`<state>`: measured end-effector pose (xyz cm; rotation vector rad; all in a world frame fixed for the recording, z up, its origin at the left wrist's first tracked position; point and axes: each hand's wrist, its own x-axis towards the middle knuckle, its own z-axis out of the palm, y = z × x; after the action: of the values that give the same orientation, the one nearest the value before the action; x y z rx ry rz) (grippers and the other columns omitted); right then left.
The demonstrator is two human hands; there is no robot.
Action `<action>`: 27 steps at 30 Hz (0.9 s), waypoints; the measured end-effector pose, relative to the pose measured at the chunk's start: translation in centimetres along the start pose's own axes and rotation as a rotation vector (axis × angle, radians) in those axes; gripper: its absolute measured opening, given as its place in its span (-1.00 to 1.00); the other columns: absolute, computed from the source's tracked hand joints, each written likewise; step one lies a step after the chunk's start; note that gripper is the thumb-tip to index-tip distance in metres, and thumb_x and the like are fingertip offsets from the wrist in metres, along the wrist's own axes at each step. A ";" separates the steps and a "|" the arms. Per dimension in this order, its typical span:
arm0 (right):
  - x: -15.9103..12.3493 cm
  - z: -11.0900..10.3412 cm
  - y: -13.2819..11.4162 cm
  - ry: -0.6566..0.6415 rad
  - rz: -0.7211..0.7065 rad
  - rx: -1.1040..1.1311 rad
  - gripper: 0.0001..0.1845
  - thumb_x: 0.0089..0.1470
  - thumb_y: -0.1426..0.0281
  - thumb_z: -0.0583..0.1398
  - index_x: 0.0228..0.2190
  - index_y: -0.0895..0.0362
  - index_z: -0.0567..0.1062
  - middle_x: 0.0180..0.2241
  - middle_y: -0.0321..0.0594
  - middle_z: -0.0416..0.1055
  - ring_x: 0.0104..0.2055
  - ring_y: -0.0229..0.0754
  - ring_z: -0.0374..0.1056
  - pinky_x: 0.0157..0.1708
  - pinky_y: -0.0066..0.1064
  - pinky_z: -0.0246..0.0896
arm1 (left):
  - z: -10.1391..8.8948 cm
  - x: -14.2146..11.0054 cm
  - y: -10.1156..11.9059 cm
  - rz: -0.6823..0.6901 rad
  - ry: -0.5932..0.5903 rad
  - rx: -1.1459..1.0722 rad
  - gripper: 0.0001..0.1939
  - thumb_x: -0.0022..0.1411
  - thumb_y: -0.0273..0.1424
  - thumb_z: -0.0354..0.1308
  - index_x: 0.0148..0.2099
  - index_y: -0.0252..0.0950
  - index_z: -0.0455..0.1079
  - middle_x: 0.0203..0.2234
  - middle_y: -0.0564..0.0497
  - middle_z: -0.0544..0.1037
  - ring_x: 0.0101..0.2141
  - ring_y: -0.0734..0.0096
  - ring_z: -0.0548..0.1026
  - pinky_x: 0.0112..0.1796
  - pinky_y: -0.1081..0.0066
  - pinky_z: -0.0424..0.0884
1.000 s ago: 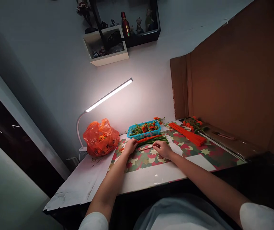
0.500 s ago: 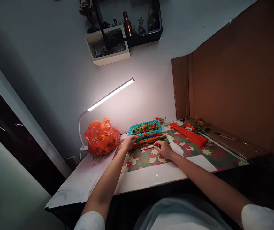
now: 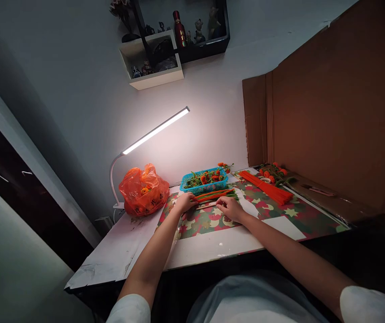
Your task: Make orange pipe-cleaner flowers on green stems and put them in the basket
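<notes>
My left hand (image 3: 185,202) is closed at the left ends of the fuzzy stems, with its fingers on an orange pipe cleaner (image 3: 202,197). Green pipe cleaners (image 3: 233,194) lie alongside the orange ones, running to the right beyond my fingers. My right hand (image 3: 229,209) rests low over the patterned mat (image 3: 202,228), thumb and fingers pinched at the right end of a thin pale stick (image 3: 206,206). That stick lies just in front of the stems, between my two hands. The exact grip of the fingertips is partly hidden.
Behind the stems stands a blue basket (image 3: 187,188) of orange pipe-cleaner flowers. An orange plastic bag (image 3: 145,197) and a lit lamp (image 3: 157,130) are at the left. To the right lie a bundle of orange pipe cleaners (image 3: 266,187), more flowers (image 3: 273,171) and a cardboard wall (image 3: 330,116).
My left hand drew an orange pipe cleaner up and leftward, then came back right and down to the stems. My right hand has hardly moved at the stick.
</notes>
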<state>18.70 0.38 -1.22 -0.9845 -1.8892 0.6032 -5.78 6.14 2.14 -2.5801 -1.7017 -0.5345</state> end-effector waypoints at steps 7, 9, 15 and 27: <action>-0.2 0.1 0.0 -0.004 0.001 0.031 -0.88 0.00 0.40 0.10 -0.47 0.13 0.44 -0.54 -0.32 0.33 -0.56 -0.32 0.23 -0.56 -0.50 0.08 | -0.4 0.6 -0.6 -0.121 0.035 -0.071 -0.77 0.11 -0.27 0.10 -0.36 -0.27 0.53 -0.57 0.04 0.46 -0.51 0.45 0.33 -0.47 0.47 0.14; -0.2 0.1 0.1 -0.024 0.019 0.052 -0.87 0.01 0.38 0.10 -0.45 0.13 0.44 -0.53 -0.32 0.33 -0.60 -0.34 0.21 -0.60 -0.51 0.07 | -0.6 0.7 -0.7 -0.133 0.055 -0.088 -0.77 0.10 -0.29 0.10 -0.29 -0.27 0.54 -0.54 0.03 0.48 -0.49 0.43 0.35 -0.45 0.46 0.17; -0.3 -0.1 0.0 -0.050 0.048 0.074 -0.87 0.02 0.37 0.10 -0.45 0.13 0.42 -0.50 -0.32 0.34 -0.63 -0.35 0.22 -0.65 -0.52 0.06 | -0.7 0.8 -0.5 -0.124 0.093 -0.110 -0.74 0.06 -0.24 0.10 -0.33 -0.30 0.52 -0.42 -0.01 0.51 -0.40 0.37 0.39 -0.39 0.45 0.22; -0.1 0.2 0.6 -0.031 0.010 0.080 -0.89 0.01 0.39 0.12 -0.46 0.13 0.43 -0.52 -0.32 0.34 -0.64 -0.38 0.21 -0.67 -0.56 0.05 | -1.5 1.1 0.9 -0.150 0.063 -0.083 -0.78 0.09 -0.29 0.07 -0.28 -0.26 0.47 -0.43 0.02 0.53 -0.44 0.39 0.38 -0.45 0.47 0.18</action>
<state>18.77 0.65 -1.85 -0.9390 -1.8734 0.6982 -5.02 6.49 4.04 -2.4726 -1.9013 -0.6969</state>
